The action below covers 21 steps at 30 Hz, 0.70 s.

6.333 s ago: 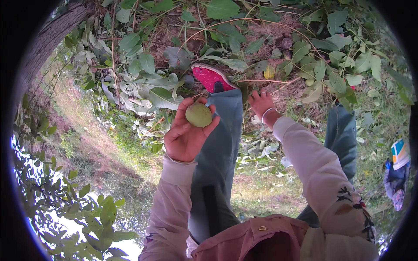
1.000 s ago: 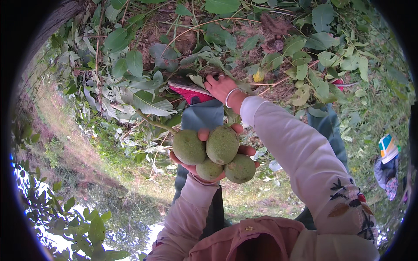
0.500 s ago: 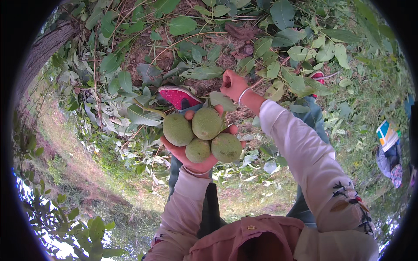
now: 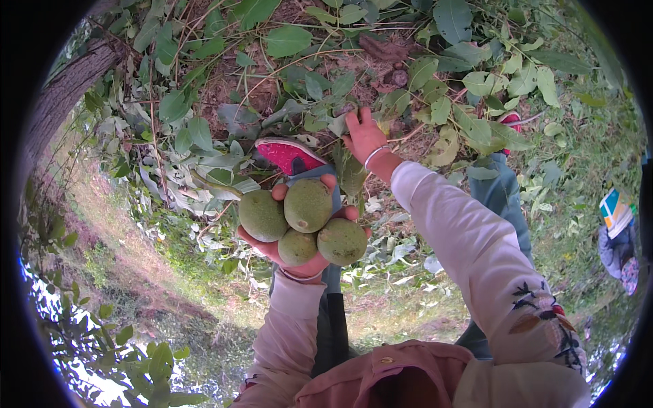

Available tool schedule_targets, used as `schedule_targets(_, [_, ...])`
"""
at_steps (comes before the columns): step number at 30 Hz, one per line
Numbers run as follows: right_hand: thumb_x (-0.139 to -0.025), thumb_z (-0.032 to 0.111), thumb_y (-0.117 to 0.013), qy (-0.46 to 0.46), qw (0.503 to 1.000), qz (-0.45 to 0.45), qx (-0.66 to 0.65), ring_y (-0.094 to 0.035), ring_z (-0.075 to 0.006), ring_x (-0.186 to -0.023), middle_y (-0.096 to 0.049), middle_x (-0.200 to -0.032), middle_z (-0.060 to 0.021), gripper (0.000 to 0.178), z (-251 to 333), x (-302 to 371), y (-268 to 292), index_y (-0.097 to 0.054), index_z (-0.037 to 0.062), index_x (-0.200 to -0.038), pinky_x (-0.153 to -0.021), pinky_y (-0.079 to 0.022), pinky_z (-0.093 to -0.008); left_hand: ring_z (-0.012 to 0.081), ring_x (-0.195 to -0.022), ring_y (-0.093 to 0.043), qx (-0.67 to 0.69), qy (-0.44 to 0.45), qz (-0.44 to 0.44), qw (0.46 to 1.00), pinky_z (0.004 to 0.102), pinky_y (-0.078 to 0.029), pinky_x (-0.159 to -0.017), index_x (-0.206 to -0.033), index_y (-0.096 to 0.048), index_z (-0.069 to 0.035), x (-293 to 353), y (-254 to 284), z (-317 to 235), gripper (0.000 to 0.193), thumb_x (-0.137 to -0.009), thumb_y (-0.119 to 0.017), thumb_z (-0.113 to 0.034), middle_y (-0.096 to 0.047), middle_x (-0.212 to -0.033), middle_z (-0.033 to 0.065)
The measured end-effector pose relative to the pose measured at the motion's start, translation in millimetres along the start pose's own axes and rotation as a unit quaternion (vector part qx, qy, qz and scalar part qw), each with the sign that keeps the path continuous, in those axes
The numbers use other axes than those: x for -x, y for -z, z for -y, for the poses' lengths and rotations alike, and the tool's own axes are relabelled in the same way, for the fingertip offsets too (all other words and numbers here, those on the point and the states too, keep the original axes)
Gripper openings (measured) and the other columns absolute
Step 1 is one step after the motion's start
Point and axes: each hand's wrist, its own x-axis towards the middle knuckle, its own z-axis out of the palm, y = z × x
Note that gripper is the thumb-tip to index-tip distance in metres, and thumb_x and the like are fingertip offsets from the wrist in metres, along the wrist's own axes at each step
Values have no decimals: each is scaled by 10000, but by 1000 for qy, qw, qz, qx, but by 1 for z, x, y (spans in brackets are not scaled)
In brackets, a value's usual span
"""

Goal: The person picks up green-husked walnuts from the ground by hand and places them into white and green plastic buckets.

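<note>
Cupped palm up, my left hand [image 4: 309, 264] is closed around several round green-husked walnuts [image 4: 308, 205], which sit pressed together above the leafy ground. My right hand [image 4: 368, 139] reaches down among the leaves, farther out and to the right. Its fingers are stretched out and apart, their tips beside a small pale leaf [image 4: 338, 125]. A small brownish round thing [image 4: 345, 109] lies just beyond those fingertips, partly covered. Whether the fingers touch the leaf is hard to make out.
Leafy cut branches [image 4: 469, 129] and brown soil cover the ground ahead. My red shoe [image 4: 289, 156] stands just beyond the walnuts. A dark, wrinkled round thing [image 4: 399, 78] lies on the soil. A tree trunk [image 4: 75, 78] rises at left; a bundle [image 4: 617, 248] lies at far right.
My right hand has moved slightly down and left in the picture, its fingers going from curled to stretched out among the leaves. My left hand, still holding the walnuts, has shifted slightly left.
</note>
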Motion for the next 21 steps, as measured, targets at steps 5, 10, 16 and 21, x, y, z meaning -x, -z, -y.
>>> schedule_targets(5, [-727,68,-531,-19,961,-188,-199,-440,-369,-863,-405,-948,-200,327,10,-15,-6,-373,34,-1012,-738,-393,-441,384,-1186,-318,-19,-35,-45,998,580,-313,-907,-1168,-470,-167,10,3,-4,698,-679,-489,-665,-365,-1253,216])
schedule_targets(10, [-690,143,-588,-81,989,-89,-82,-468,-403,-906,-387,-1037,-219,436,17,-52,1,-392,90,-1077,-787,-412,-435,424,-1109,-392,-20,-1,-74,997,609,-323,-875,-1147,-472,-201,0,-7,-5,671,-676,-467,-679,-365,-1255,194])
schedule_targets(16, [-733,137,-567,-163,837,-58,-520,-546,-230,-745,-519,-867,-117,232,27,-25,63,-489,63,-938,-645,-472,-343,476,-1047,-419,3,2,-37,999,651,-318,-837,-1150,-458,-218,-5,-17,-1,682,-675,-422,-705,-347,-1273,172])
schedule_targets(21, [-803,95,-513,-115,700,113,-696,-548,-157,-694,-551,-766,-79,153,31,31,184,-499,23,-937,-555,-469,-274,483,-1038,-424,-30,18,-30,999,630,-333,-840,-1151,-457,-226,-18,-31,16,655,-695,-409,-694,-354,-1268,188])
